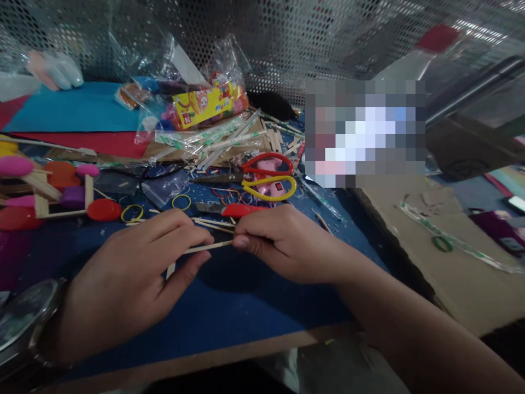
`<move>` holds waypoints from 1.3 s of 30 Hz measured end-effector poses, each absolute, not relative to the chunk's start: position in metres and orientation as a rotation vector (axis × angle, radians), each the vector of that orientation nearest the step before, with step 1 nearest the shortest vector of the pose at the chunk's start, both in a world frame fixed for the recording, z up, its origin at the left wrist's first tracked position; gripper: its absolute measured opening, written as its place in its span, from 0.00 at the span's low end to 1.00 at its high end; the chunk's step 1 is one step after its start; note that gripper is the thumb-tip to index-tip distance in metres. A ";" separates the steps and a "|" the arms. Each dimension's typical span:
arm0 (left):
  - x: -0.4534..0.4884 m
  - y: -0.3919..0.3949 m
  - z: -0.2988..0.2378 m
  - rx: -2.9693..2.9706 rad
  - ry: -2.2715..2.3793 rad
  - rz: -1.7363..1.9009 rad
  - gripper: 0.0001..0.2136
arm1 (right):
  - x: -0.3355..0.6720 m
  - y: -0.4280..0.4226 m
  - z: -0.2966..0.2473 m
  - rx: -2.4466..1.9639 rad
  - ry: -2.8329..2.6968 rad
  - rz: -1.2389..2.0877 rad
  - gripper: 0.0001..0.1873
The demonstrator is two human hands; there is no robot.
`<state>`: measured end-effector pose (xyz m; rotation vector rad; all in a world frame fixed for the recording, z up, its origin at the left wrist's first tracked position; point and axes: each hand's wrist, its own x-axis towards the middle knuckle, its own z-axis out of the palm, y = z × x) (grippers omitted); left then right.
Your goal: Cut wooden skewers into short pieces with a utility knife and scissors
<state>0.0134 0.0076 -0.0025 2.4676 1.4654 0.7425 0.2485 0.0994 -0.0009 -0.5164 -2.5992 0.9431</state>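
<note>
A thin wooden stick (219,245) spans the gap between my two hands, low over the blue tabletop. One end is pinched in my right hand (287,243), thumb against curled fingers. My left hand (131,268) closes its thumb and fingers around the other end, and part of the stick is hidden there. Just behind the hands lie a few more thin sticks (213,223) and a utility knife with a red handle (248,210). Scissors (268,178) with red and yellow handles lie farther back. A short pale flat piece (170,270) shows beneath my left hand.
Left stands a wooden-stick structure with coloured round pieces (104,210). Rubber bands (181,202) and plastic scraps are scattered about. A yellow-labelled packet (207,106) lies by a perforated metal panel (279,49). Cardboard (463,279) is at right. A blurred patch hides the upper right.
</note>
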 end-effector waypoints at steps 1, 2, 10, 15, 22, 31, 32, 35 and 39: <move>0.013 0.007 -0.002 2.484 1.479 0.760 0.06 | 0.248 0.099 -0.001 -0.517 -2.608 0.946 0.17; 0.013 0.006 -0.002 2.491 1.484 0.780 0.06 | 0.248 0.099 -0.002 -0.520 -2.615 0.952 0.17; 0.014 0.003 0.013 2.405 1.493 0.823 0.06 | 0.253 0.111 0.001 -0.490 -2.528 0.691 0.16; 0.016 -0.008 0.021 2.447 1.393 0.660 0.09 | 0.256 0.119 0.007 -0.807 -2.808 0.336 0.14; 0.012 -0.029 0.008 2.462 1.525 0.491 0.11 | 0.246 0.114 0.006 -0.921 -2.919 0.249 0.20; 0.026 -0.057 -0.013 2.375 1.739 0.587 0.11 | 0.270 0.022 0.014 -1.024 -2.654 0.554 0.27; 0.029 -0.058 -0.015 2.369 1.754 0.600 0.12 | 0.272 0.010 0.010 -1.033 -2.679 0.618 0.30; 0.036 -0.058 -0.018 2.333 1.791 0.634 0.14 | 0.275 -0.015 -0.002 -1.116 -2.700 0.686 0.35; 0.042 -0.056 -0.020 2.263 1.796 0.693 0.13 | 0.274 -0.027 -0.008 -1.175 -2.668 0.671 0.36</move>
